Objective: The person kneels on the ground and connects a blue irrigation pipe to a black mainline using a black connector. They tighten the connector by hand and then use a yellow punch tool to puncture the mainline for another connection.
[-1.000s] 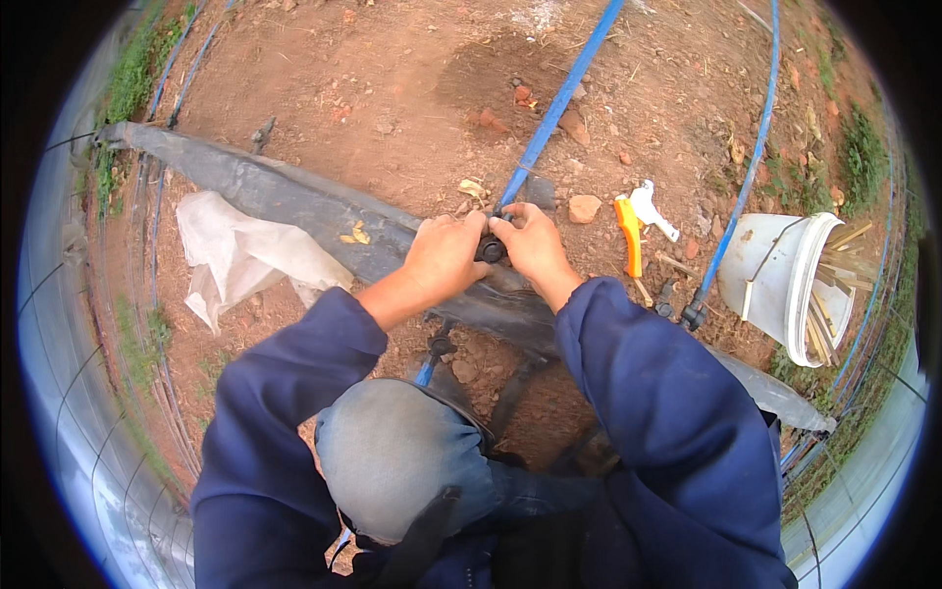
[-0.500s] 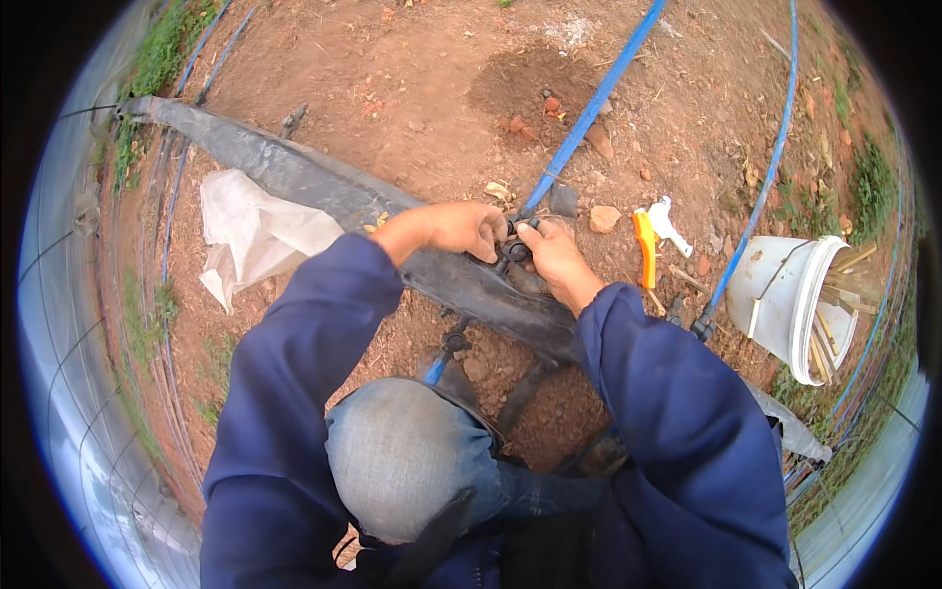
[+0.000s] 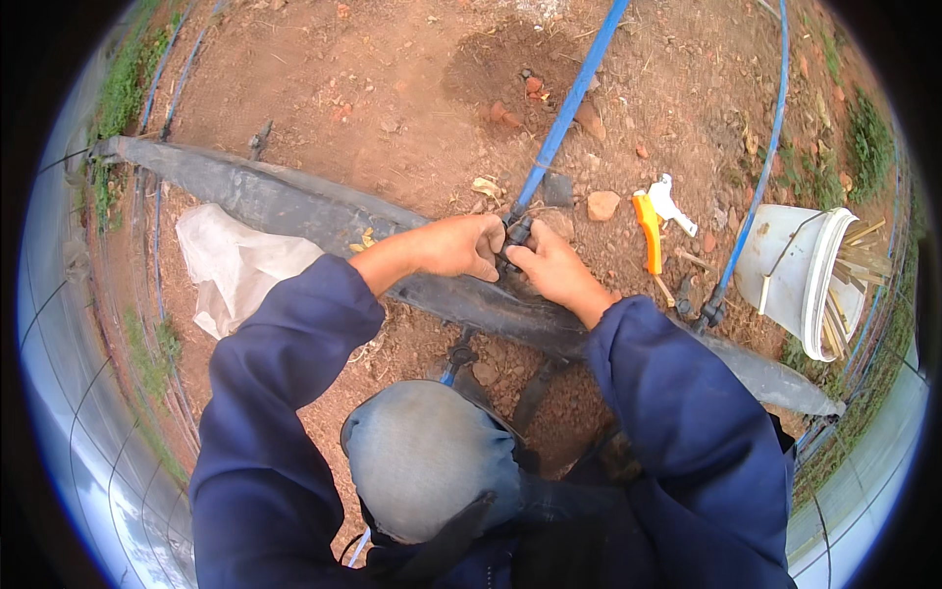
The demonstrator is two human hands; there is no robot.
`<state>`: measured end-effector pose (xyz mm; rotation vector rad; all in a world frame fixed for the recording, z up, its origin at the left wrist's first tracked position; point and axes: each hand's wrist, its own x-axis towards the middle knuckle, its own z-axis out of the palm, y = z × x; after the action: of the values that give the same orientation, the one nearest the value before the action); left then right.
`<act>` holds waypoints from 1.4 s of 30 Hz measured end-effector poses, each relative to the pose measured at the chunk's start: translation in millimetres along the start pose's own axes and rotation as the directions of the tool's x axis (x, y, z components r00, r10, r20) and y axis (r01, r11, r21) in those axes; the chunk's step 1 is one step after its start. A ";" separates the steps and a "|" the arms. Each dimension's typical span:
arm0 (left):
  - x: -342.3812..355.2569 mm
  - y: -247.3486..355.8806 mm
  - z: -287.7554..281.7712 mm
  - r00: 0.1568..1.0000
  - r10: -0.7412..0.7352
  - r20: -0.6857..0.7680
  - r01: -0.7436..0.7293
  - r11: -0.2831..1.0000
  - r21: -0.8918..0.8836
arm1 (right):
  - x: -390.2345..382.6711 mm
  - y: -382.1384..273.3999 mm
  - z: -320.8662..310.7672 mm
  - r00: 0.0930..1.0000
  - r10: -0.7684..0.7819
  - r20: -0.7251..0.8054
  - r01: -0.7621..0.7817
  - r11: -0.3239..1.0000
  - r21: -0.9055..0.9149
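A blue flat hose [image 3: 571,108] runs down to a black fitting [image 3: 516,236] on a wide black flattened hose [image 3: 245,196] lying across the soil. My left hand [image 3: 456,245] comes in from the left with curled fingers gripping the fitting, its fingertips partly hidden. My right hand [image 3: 557,267] holds the same fitting from the right, thumb pressed on it. To the right lie an orange handled tool [image 3: 648,231] and a white plastic piece [image 3: 670,204]. Below the hands, another black connector [image 3: 461,350] shows on a blue hose.
Crumpled translucent plastic sheet [image 3: 235,255] lies at left. At right a white bucket [image 3: 785,265] of thin sticks rests tilted near another blue hose [image 3: 763,177]. Weeds [image 3: 123,79], wires and plastic walling line both edges. My denim-covered knee [image 3: 427,456] rises at bottom centre.
My left hand and forearm have turned more sideways around the fitting. My right hand has shifted slightly down and right. The whole view has moved slightly between frames.
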<state>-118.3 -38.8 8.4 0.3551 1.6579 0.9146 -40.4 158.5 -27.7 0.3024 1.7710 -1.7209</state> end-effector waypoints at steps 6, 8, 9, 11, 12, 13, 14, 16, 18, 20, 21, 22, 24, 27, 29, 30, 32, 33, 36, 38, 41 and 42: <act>17.7 -11.4 -10.3 0.994 0.017 0.109 -0.011 0.999 -0.049 | -2.1 0.0 -13.2 0.978 0.188 0.095 -0.200 0.969 0.148; 18.7 -12.9 -10.5 0.993 -0.003 0.118 0.008 0.999 -0.047 | -2.6 -5.3 -16.6 0.962 0.230 0.148 -0.247 0.962 0.115; 18.8 -12.9 -10.1 0.992 -0.010 0.128 0.015 0.999 -0.033 | -3.5 -7.0 -17.1 0.961 0.238 0.141 -0.254 0.961 0.109; 17.9 -10.8 -7.8 0.989 -0.014 0.147 0.013 1.000 0.008 | -5.2 -8.4 -17.7 0.965 0.222 0.143 -0.238 0.965 0.109; 17.3 -8.4 -5.7 0.988 -0.013 0.151 0.008 0.999 0.037 | -6.0 -8.2 -17.4 0.962 0.241 0.127 -0.252 0.964 0.086; 15.9 -5.7 -3.4 0.990 -0.012 0.140 0.003 0.998 0.069 | -6.2 -7.8 -17.2 0.961 0.252 0.118 -0.260 0.964 0.063; 13.5 -3.0 0.9 0.995 -0.012 0.102 -0.003 0.990 0.143 | -6.5 -7.2 -16.8 0.957 0.268 0.107 -0.274 0.961 0.038; 8.5 3.3 14.4 1.000 0.001 0.008 -0.003 0.955 0.297 | -3.9 -7.5 -15.6 0.971 0.225 0.082 -0.218 0.972 -0.086; 4.7 9.0 28.9 0.990 0.054 -0.132 0.022 0.857 0.514 | -2.6 -10.5 -12.9 0.978 0.194 0.071 -0.181 0.971 -0.159; 1.4 12.1 36.1 0.975 0.071 -0.210 0.074 0.788 0.611 | -0.7 -16.8 -9.4 0.983 0.162 0.082 -0.145 0.972 -0.185; 0.5 12.9 38.1 0.965 0.081 -0.251 0.094 0.783 0.615 | -0.3 -20.3 -7.0 0.974 0.220 0.060 -0.207 0.962 -0.177; -0.2 13.3 39.5 0.965 0.059 -0.257 0.112 0.791 0.601 | -0.7 -23.4 -4.8 0.959 0.280 0.040 -0.270 0.949 -0.164; -1.2 12.4 39.4 0.951 0.030 -0.306 0.162 0.797 0.582 | -1.6 -27.4 -0.9 0.948 0.320 -0.005 -0.318 0.940 -0.128; -2.2 8.2 34.8 0.969 -0.028 -0.245 0.144 0.869 0.473 | -4.2 -24.9 -0.1 0.951 0.307 -0.043 -0.310 0.945 -0.108; -4.8 4.7 31.3 0.961 -0.047 -0.273 0.144 0.928 0.344 | -1.3 -18.7 3.7 0.997 0.075 -0.036 -0.075 0.997 -0.011; -6.5 3.4 30.5 0.956 -0.066 -0.286 0.147 0.951 0.272 | 0.1 -15.0 5.9 0.998 0.024 -0.062 -0.023 0.999 0.024; -12.3 3.0 36.2 0.918 0.051 -0.392 0.062 0.961 0.270 | 5.9 -9.7 9.2 0.993 0.042 -0.106 -0.007 0.950 0.311; -15.4 3.3 38.6 0.911 0.056 -0.409 0.053 0.967 0.250 | 8.1 -7.8 12.4 0.998 0.031 -0.050 0.000 0.849 0.528; -22.7 5.3 45.8 0.897 -0.017 -0.442 0.150 0.952 0.266 | 16.7 -7.8 17.9 0.994 0.025 0.108 -0.101 0.616 0.781; -23.1 6.1 50.5 0.874 0.008 -0.486 0.172 0.930 0.324 | 19.9 -9.7 21.5 0.988 0.024 0.154 -0.138 0.587 0.798; -17.5 2.9 55.3 0.848 0.070 -0.525 0.104 0.950 0.295 | 24.6 -11.9 31.2 0.992 0.103 0.067 -0.117 0.632 0.766; -16.2 0.8 56.8 0.841 0.077 -0.535 0.086 0.958 0.274 | 23.5 -11.7 35.0 0.988 0.151 -0.012 -0.090 0.648 0.756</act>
<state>-61.0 -27.5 17.6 0.3023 2.3321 0.8098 -55.3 117.4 -29.7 0.8292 0.9321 -2.2937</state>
